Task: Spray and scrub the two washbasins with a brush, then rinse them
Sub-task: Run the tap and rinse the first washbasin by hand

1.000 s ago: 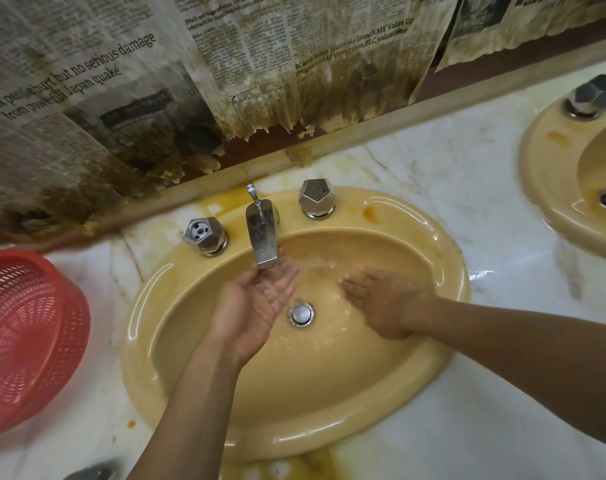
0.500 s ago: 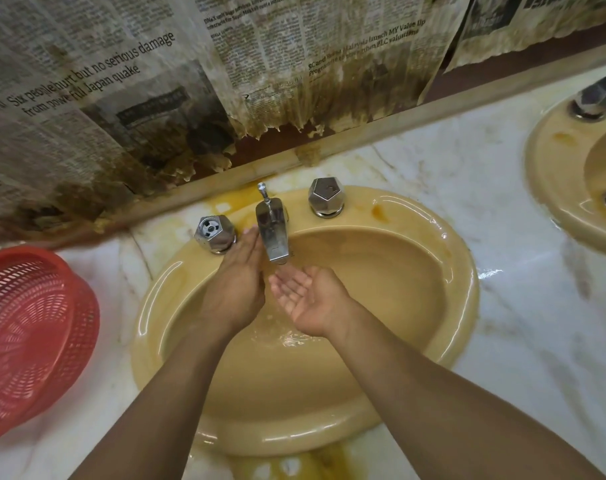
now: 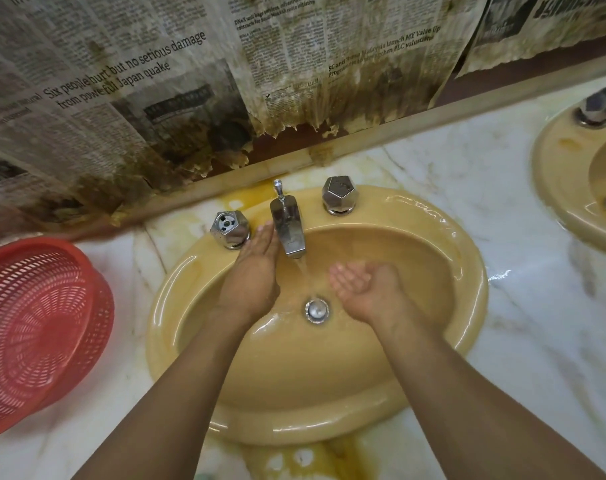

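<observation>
The left hand (image 3: 253, 271) is laid palm down inside the near washbasin (image 3: 469, 289), its fingers straight and together, nothing held; the fingertips are seen just beside the chrome spout (image 3: 287, 230), between it and the left tap knob (image 3: 229, 230), though contact with the spout cannot be told. The right hand (image 3: 367, 289) is turned palm up and loosely cupped, fingers relaxed, nothing gripped, and it is placed just right of the water stream (image 3: 305, 271) that is poured from the spout. The stream is received by the bowl just above the metal drain (image 3: 317, 310), which lies between the two wrists. A second faceted knob (image 3: 338, 195) is mounted on the rim to the right of the spout. The yellow basin is set into a white marbled tabletop (image 3: 537, 341), on which yellow-brown stains (image 3: 329, 455) are seen at the front rim and behind the taps. Part of the other washbasin (image 3: 554, 174) is seen at the right edge, well apart, with one knob (image 3: 599, 105) of its own. A red plastic basket (image 3: 34, 323) is tipped on its side at the left. The wall behind is covered with stained, torn newspaper (image 3: 156, 98). No brush or spray bottle is shown.
</observation>
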The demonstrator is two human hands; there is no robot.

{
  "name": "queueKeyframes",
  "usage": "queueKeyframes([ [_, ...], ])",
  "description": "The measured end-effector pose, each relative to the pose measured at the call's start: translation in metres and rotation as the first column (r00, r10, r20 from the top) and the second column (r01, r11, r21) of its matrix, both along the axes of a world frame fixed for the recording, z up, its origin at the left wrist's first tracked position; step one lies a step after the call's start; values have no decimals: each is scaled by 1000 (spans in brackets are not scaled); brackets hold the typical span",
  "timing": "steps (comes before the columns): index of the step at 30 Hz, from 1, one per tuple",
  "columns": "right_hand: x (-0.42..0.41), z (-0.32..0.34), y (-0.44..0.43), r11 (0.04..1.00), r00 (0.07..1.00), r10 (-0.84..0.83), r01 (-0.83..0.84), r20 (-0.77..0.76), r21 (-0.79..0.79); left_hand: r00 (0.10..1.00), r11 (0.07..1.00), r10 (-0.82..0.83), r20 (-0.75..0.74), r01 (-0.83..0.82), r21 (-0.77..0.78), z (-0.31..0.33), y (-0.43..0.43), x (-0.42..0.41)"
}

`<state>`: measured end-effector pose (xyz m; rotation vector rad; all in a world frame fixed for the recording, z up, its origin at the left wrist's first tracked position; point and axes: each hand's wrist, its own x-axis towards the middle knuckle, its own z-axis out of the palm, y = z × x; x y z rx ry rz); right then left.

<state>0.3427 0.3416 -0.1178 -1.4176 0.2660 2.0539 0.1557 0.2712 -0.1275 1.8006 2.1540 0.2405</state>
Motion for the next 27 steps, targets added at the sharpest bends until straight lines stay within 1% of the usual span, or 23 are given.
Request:
queueKeyframes([
  [1, -6, -2, -10, 999, 999, 33, -35, -37, -39, 1000, 1000, 0, 15, 0, 0, 2, 1, -1],
  [3, -20, -2, -20, 993, 989, 85, -94, -124, -66, 999, 1000, 3, 54, -3, -2, 5, 3, -4],
  [5, -33, 4, -21, 993, 977, 106, -115, -188, -38, 997, 1000, 3, 83, -4, 4, 8, 3, -5],
  [7, -37, 14, -14, 994, 970, 111, -113, -217, 3, 995, 1000, 13, 95, -14, 9, 9, 3, -5],
  [8, -33, 19, -10, 996, 970, 85, -83, -227, 21, 995, 1000, 18, 99, -19, 10, 8, 3, -6],
  [9, -25, 21, -5, 999, 969, 27, -17, -246, 42, 995, 1000, 22, 102, -23, 11, 8, 3, -6],
  [11, -4, 12, 7, 986, 961, -143, 160, -238, 54, 993, 999, 32, 114, -34, 16, 7, 3, -5],
  [12, 6, 3, 12, 976, 962, -202, 213, -185, 43, 992, 999, 41, 122, -44, 20, 6, 2, -5],
  [13, 14, -5, 13, 975, 970, -214, 218, -112, 28, 990, 998, 54, 131, -58, 22, 5, 2, -5],
  [15, 22, -20, 4, 991, 992, -128, 128, -1, -26, 987, 997, 64, 149, -68, 21, 3, 2, -5],
  [17, 19, -26, -11, 998, 1000, -2, 3, 17, -67, 983, 997, 73, 171, -78, 24, 2, 3, -6],
  [19, 8, -22, -22, 995, 997, 73, -76, -40, -59, 979, 996, 83, 187, -89, 26, 4, 4, -5],
  [21, -6, -12, -25, 992, 987, 118, -121, -113, -20, 973, 994, 94, 211, -102, 27, 6, 5, -4],
  [24, -25, 2, -22, 985, 969, 175, -173, -177, 25, 948, 989, 125, 291, -143, 42, 11, 6, -1],
  [25, -28, 6, -20, 982, 965, 189, -186, -183, 34, 924, 981, 163, 347, -190, 45, 14, 6, 0],
  [26, -29, 10, -19, 979, 963, 202, -198, -177, 38, 875, 962, 223, 429, -268, 45, 15, 7, 1],
  [27, -27, 14, -18, 978, 964, 209, -206, -164, 37, 787, 930, 301, 539, -366, 15, 18, 8, 1],
])
